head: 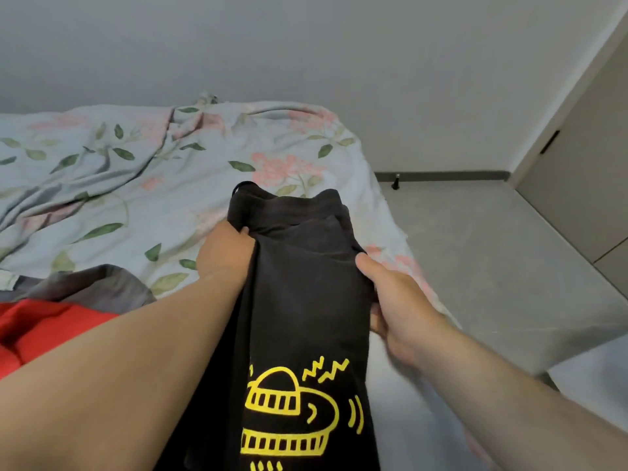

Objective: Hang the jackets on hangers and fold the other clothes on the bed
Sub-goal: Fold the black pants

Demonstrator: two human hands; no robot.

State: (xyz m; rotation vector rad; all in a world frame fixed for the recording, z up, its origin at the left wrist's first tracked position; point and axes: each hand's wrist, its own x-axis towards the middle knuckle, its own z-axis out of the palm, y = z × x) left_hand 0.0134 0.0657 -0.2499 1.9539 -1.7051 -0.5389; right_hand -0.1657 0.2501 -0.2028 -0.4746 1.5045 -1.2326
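Your forearms frame a black T-shirt [299,317] with a yellow UFO print, held up over the floral bed [136,185]. Left hand [226,253] and right hand [397,300] each clutch an edge, likely stretching it for folding; red jacket [37,324] waits at left.

Bed [142,185] with rumpled floral cover, red garment [37,328] and grey garment [91,283] at its left edge

The black garment [306,294] bears no readable text.
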